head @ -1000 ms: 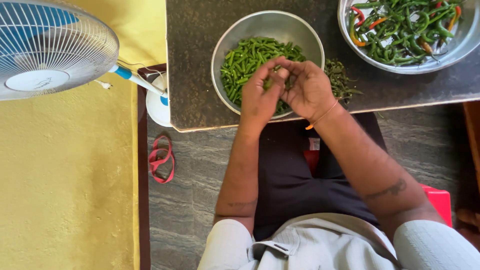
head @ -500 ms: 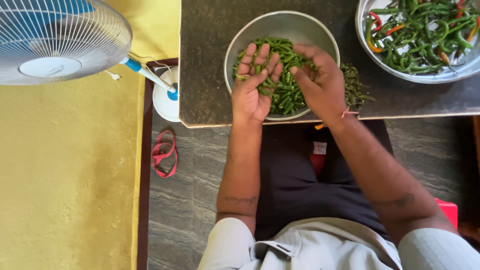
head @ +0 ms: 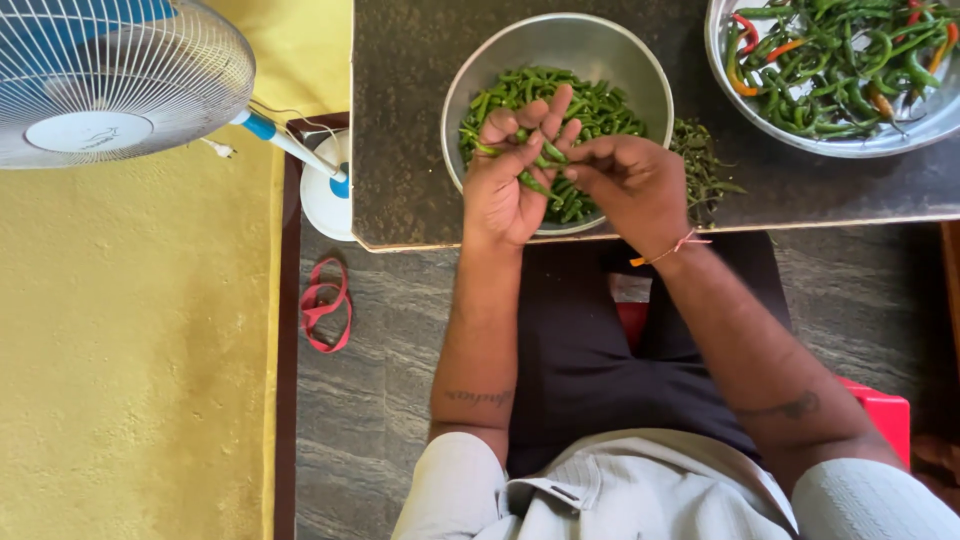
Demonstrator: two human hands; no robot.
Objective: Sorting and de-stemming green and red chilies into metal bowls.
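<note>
No pkgs, labels, signs, screens.

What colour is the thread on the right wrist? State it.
Orange-pink thread on the right wrist, clearest in the head view.
</note>
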